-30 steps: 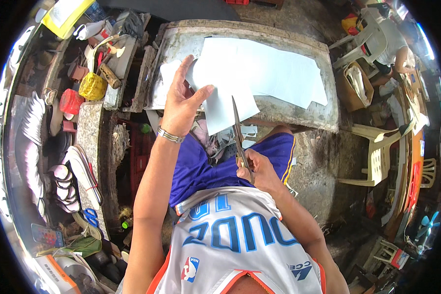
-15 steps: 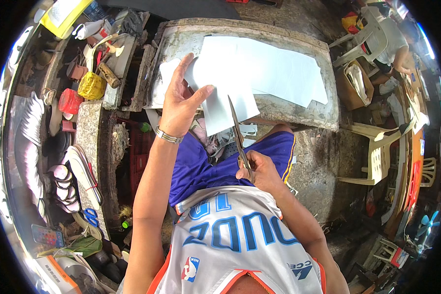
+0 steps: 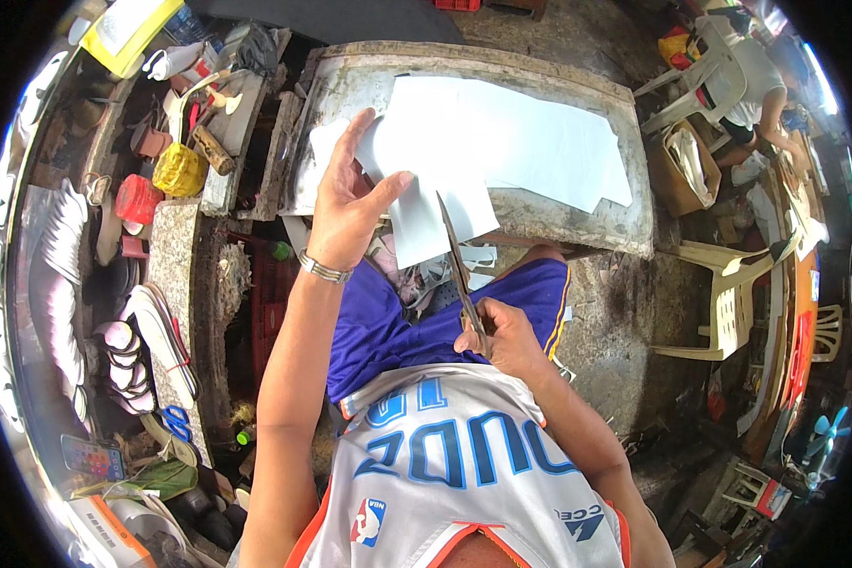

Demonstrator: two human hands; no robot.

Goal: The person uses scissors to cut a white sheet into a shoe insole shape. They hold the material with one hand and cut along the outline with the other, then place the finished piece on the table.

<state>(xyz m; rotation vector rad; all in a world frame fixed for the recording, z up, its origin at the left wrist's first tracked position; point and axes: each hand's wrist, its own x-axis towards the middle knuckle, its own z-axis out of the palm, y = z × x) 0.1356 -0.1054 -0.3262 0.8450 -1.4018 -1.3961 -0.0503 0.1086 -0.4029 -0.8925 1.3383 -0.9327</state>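
A large white sheet (image 3: 421,222) reaches over the near edge of the low worktable (image 3: 549,220). My left hand (image 3: 346,204), with a metal watch band at the wrist, grips the sheet's left side between thumb and fingers; the fingertips are partly hidden behind it. In my right hand (image 3: 502,333) are long dark scissors (image 3: 461,270), held above my lap. Their narrow blades point away from me and lie at the sheet's near part, with a strip on the left and a corner on the right. Glare washes out the sheet's middle.
More white sheet material (image 3: 559,142) covers the table's right. Shoe soles (image 3: 164,331), blue-handled scissors (image 3: 176,422) and a phone (image 3: 93,457) crowd the left side. On the right stand a cream plastic chair (image 3: 729,303), a cardboard box (image 3: 686,170) and another person (image 3: 767,99).
The scissors' tips have shifted very slightly left and toward me against the sheet. My left hand keeps its grip. At the far right, the other person's arm has moved.
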